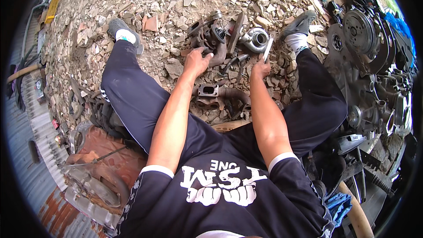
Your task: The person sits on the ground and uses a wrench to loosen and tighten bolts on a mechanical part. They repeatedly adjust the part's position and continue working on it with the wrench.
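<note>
Seated on rubble, legs spread, both bare arms reaching toward the upper centre of the frame. Left hand [197, 61] resting palm-down on a rusty brown cast-metal turbo housing with a curved pipe [210, 39], fingers curled over its near edge; closed loosely on that part rather than clamped, though the fingertips are hidden behind it. Right hand [261, 68] closed around the lower end of a slim flat silvery metal tool [268, 49], held upright and tilted slightly right, its tip just beside a round shiny grey turbo compressor casing [255, 39] lying on the stones right of the rusty housing. Just below the hands, a brown rusted exhaust manifold with a square flange opening [215, 95], between the forearms. Around everything, loose pale broken stone and tile rubble [167, 0]. Far right of the frame, a dark greasy engine block with pulleys [370, 61]; lower left, a rusted red-brown metal casing [110, 158]. Likely risks from here: the heavy rusty housing rocking or rolling on the uneven stones under a one-handed hold, pinching fingers against the shards; the thin tool slipping off a greasy or corroded edge and jabbing the other hand, close beside it; small loosened parts dropping into the gaps of the rubble and vanishing.
</note>
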The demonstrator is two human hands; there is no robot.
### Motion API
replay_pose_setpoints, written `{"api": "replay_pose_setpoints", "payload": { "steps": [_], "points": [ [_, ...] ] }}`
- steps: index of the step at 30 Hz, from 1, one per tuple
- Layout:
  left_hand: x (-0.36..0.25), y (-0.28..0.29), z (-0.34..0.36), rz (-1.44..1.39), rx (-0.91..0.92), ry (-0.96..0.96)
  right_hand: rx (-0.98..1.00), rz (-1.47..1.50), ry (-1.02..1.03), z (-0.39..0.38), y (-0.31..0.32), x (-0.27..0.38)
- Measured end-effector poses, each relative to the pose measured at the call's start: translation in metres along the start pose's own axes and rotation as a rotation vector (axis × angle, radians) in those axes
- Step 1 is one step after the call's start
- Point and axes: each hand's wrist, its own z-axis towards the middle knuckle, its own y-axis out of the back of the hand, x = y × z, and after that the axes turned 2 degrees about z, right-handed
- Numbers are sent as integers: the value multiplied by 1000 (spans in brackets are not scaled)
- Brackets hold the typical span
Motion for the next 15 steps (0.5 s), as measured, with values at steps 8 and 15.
{"api": "replay_pose_setpoints", "payload": {
  "steps": [8,15],
  "points": [
    [-5,-2,3,2,2,-2,69,726,-339,5,-33,-68],
    [-10,-9,6,28,-7,-94,9,844,-276,23,-33,-69]
  ]
}}
